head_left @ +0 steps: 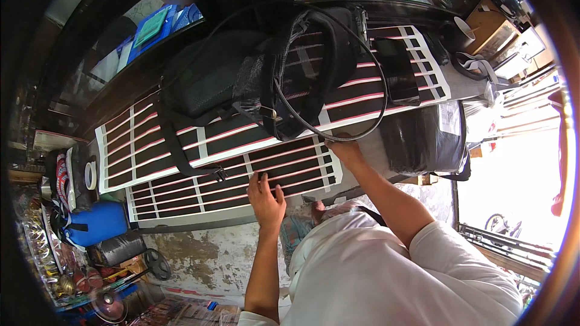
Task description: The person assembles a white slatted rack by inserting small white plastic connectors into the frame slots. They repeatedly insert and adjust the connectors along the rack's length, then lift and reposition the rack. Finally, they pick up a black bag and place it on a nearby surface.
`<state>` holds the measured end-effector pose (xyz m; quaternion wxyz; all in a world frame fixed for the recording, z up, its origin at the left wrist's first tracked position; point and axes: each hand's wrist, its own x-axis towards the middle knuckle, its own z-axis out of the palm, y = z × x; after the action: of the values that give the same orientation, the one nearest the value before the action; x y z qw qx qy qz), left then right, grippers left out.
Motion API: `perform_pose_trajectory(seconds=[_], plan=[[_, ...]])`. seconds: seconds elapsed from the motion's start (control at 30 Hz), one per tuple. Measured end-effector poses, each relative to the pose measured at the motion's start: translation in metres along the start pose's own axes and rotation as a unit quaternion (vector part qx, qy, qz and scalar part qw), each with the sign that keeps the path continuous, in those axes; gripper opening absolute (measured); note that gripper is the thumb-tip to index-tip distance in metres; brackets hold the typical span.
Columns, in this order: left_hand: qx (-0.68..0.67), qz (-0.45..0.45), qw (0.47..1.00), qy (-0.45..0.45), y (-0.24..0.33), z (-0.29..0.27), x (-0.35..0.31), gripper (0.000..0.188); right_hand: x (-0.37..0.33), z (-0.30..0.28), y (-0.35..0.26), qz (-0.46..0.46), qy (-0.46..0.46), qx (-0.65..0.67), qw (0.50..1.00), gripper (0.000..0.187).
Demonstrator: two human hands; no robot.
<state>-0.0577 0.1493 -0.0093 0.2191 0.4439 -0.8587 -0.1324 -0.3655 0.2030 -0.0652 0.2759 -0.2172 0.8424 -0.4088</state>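
While the left hand (266, 202), loosely open and empty, is over the lower sheet (235, 190), the right hand (344, 150), partly curled, hold unclear, is by the upper sheet (226, 136), which lies under the black bag (211, 78).

Lower striped sheet (199, 196): flat, black strips parted by long white lines with reddish edging, crossed by narrow white bands; lies on the grey surface (357, 182), back portion under its companion, right end angled and white-bordered; fingertips of the left hand (267, 202), fingers apart, at its front half. Upper striped sheet (238, 139): same pattern, wider strips, white border; laid slantwise over the lower one, middle partly covered; front edge near the right hand (347, 152). Black cable (385, 93): thin, in a wide loop above the upper sheet, its lowest bend at the right hand's fingers; grip unclear.
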Motion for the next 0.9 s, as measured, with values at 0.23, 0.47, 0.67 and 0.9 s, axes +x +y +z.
perform_pose_trajectory(seconds=[0.23, 0.47, 0.67, 0.9], plan=[[0.060, -0.078, 0.990, -0.102, -0.043, 0.001, -0.028, 0.077, -0.007, 0.006, -0.001, 0.053, 0.002, -0.048, 0.997, 0.041], [0.097, -0.081, 0.978, -0.169, -0.057, 0.014, -0.039, 0.079, -0.018, 0.000, -0.006, -0.018, -0.006, -0.160, 0.987, 0.037], [0.081, -0.096, 0.971, -0.201, -0.059, 0.014, -0.039, 0.079, -0.023, 0.005, -0.010, -0.043, 0.027, -0.153, 0.987, 0.033], [0.075, -0.100, 0.975, -0.185, -0.059, 0.016, -0.038, 0.079, -0.020, -0.004, -0.019, 0.003, -0.009, -0.122, 0.992, 0.034]])
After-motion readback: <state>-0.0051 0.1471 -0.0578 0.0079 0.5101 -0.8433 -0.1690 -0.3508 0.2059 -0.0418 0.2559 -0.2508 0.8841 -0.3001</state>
